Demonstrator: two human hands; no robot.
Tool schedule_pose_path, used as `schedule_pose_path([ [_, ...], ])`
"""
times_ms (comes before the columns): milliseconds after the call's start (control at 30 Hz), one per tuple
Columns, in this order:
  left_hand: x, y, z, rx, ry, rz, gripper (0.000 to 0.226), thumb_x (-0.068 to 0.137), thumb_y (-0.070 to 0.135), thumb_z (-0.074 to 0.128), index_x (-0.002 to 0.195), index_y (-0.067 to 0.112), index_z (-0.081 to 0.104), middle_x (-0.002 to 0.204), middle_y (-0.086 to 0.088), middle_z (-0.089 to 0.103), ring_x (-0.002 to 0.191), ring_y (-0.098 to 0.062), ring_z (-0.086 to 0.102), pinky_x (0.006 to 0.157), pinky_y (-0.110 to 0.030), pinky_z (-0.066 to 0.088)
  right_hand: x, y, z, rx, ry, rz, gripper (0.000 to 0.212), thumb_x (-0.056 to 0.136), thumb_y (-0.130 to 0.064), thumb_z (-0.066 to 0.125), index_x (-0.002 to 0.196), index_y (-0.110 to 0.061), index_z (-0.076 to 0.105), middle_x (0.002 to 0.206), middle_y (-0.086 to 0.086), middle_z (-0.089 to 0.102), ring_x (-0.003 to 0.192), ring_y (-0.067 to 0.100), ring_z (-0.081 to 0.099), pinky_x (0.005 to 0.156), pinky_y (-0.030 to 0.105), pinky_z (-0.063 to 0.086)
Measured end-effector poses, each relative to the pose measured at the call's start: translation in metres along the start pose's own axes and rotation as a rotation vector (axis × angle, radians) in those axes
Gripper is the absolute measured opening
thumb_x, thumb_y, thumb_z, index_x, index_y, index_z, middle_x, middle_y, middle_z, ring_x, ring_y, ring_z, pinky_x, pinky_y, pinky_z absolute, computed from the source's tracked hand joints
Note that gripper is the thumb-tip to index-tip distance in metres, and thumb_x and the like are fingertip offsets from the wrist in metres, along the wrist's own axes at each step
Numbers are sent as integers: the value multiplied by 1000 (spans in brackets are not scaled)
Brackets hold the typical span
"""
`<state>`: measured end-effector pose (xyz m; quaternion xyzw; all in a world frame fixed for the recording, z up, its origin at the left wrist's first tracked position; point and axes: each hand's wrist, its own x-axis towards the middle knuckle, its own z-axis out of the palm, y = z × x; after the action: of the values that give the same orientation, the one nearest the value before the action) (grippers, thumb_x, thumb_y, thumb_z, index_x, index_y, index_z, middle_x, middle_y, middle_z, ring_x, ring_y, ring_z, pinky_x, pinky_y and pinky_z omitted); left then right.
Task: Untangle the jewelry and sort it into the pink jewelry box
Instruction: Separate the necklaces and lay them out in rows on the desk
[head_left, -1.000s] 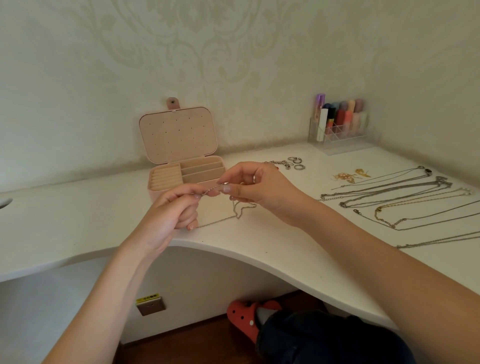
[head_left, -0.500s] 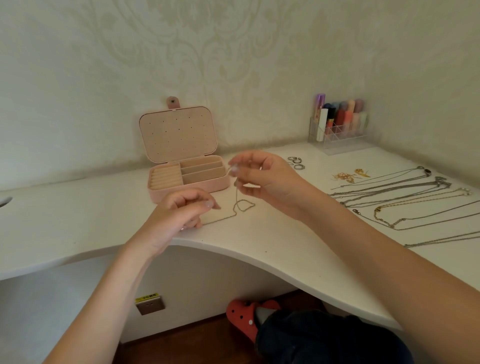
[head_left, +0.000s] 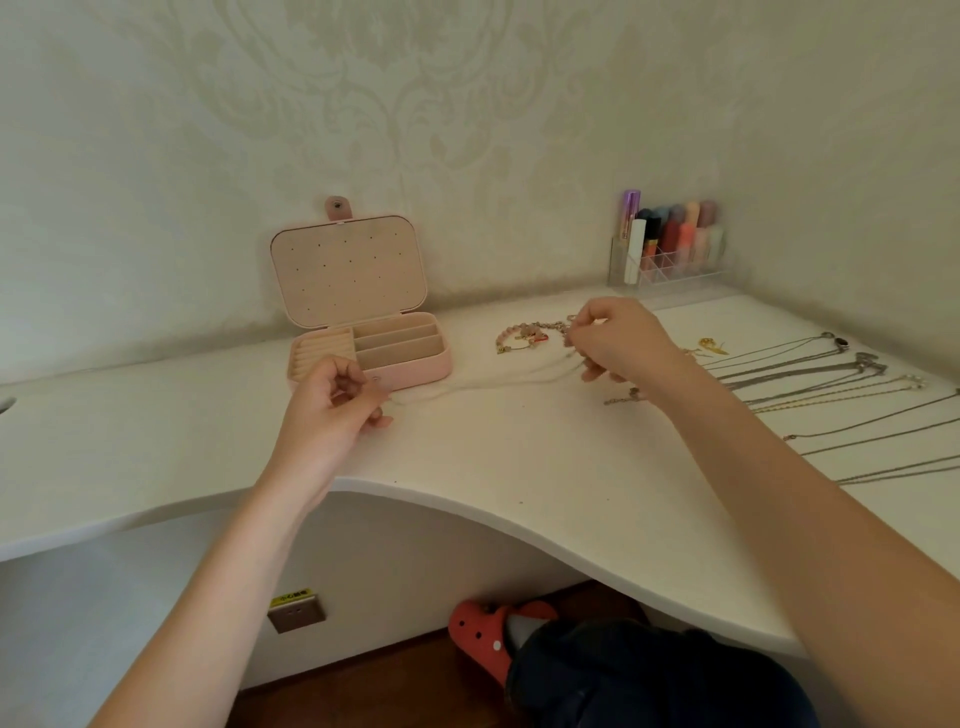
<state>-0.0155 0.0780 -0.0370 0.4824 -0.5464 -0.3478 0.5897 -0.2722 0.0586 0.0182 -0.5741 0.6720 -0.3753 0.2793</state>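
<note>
The pink jewelry box (head_left: 415, 370) stands open at the back of the white desk (head_left: 519, 457), lid up, its compartments bare. A thin chain (head_left: 493, 382), blurred by motion, stretches between my two hands just above the desk. My left hand (head_left: 337, 410) pinches one end in front of the box. My right hand (head_left: 618, 340) pinches the other end, well to the right of the box. A beaded bracelet with charms (head_left: 524, 335) lies just left of my right hand.
Several necklaces (head_left: 831, 384) are laid out in rows at the right of the desk, with gold earrings (head_left: 712, 345) behind them. A clear organiser of cosmetics (head_left: 670, 244) stands in the back corner. The desk's front edge curves inward.
My hands have drawn apart: the right hand went right and back, the left stayed by the box. The chain, looped on the desk before, is now pulled out long between them.
</note>
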Motion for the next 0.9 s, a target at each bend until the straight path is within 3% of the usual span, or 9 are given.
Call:
schedule_pose_path([
  [167,-1,-1,0,154,13,72,24,85,-8,56,73,14,53,69,-8,40,69,-27,46,49,-8,42,8,8,-6,-190,-65,5,19,86,-13,56,80,-17,73,79,-1,65,63,11,54,51,21,39],
  [267,-3,-1,3,242,39,91,26,83,-7,57,74,18,54,67,-3,44,68,-21,47,53,-10,42,9,11,-7,-216,-76,-39,16,86,-13,58,87,-16,74,89,2,70,66,9,56,57,21,43],
  [367,-6,5,19,352,-55,160,26,80,0,66,84,23,55,78,8,56,65,1,51,62,-7,39,4,4,-6,83,-128,-151,14,88,-9,58,91,-15,70,88,5,72,68,10,62,60,17,46],
  [433,-7,13,36,370,-148,212,33,77,11,73,102,23,56,95,12,60,80,4,56,72,-4,40,-1,-5,-6,281,-235,-240,12,88,-8,61,95,-14,69,86,3,73,76,10,67,67,19,52],
  [533,-3,25,67,324,-356,221,57,76,28,75,126,21,49,121,11,58,109,-1,56,93,-16,42,-9,-13,-1,513,-428,-347,13,89,-5,60,100,-9,66,86,6,71,83,15,68,76,25,56],
  [600,0,29,86,267,-442,182,44,79,30,71,118,18,54,112,6,66,101,-12,62,86,-27,48,-13,-16,0,647,-489,-378,13,90,-2,57,98,-9,65,85,8,70,81,17,68,75,25,56],
  [667,-1,30,95,160,-454,114,8,89,16,60,97,16,58,83,-1,69,72,-10,66,66,-22,48,-11,-16,-1,759,-391,-352,14,90,0,55,97,-8,64,83,7,68,78,17,68,74,24,57],
  [800,-2,19,71,55,-366,37,20,96,5,46,90,15,63,62,5,57,46,-3,50,52,-18,44,8,-2,-13,752,34,-68,15,88,5,54,96,-4,63,81,10,66,69,17,67,67,23,58],
  [900,1,13,40,244,-296,120,24,92,7,55,86,27,67,64,12,66,45,-1,46,49,-12,38,13,11,-13,432,100,40,14,84,4,59,95,-1,66,79,14,68,57,14,65,52,19,56],
])
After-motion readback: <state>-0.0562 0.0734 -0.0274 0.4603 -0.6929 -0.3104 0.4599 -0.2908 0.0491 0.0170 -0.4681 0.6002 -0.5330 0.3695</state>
